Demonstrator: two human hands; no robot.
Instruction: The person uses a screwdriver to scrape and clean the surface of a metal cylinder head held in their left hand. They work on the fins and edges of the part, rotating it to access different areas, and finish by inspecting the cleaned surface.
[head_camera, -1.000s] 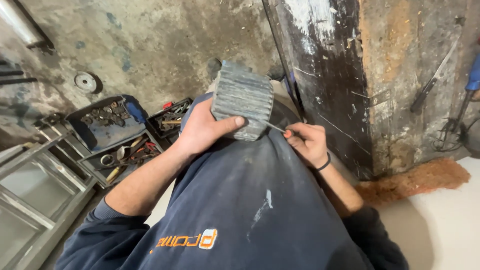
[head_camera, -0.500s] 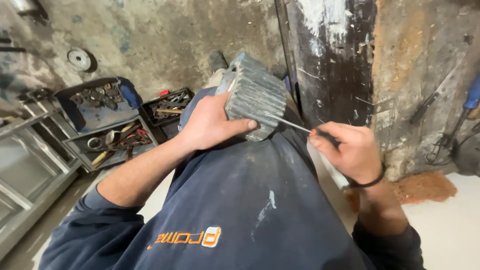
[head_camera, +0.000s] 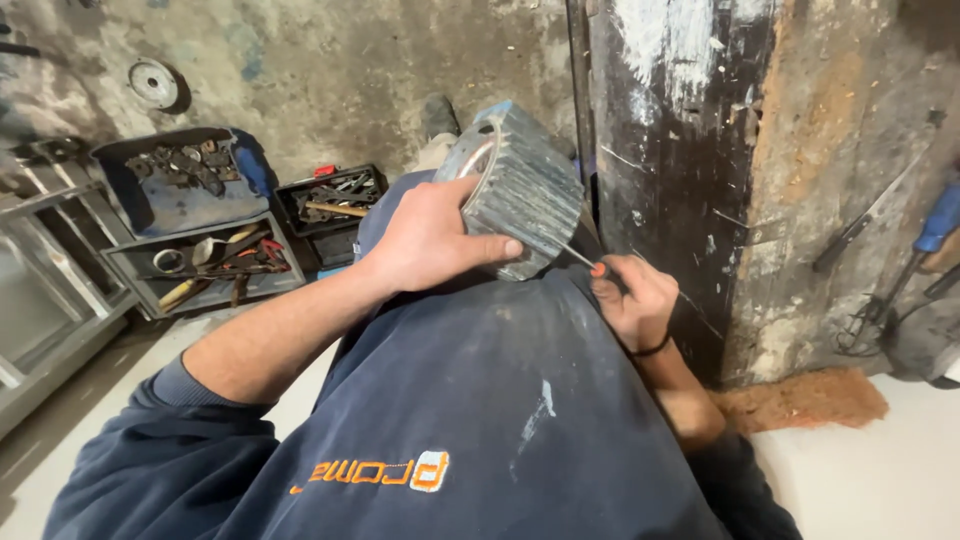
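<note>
Now left hand (head_camera: 425, 240) grips ribbed housing (head_camera: 520, 190); right hand (head_camera: 632, 300) holds screwdriver (head_camera: 590, 262).

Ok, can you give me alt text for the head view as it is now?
A person's left hand steadies a ribbed grey metal cylinder on their lap while the right hand pokes a thin screwdriver at its lower edge. An open toolbox sits on the dirty floor to the left, and a dark post stands on the right.

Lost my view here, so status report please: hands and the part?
Left hand grips ribbed metal cylinder on the lap. Right hand holds thin screwdriver, tip at cylinder's lower edge. Nothing between.
</note>
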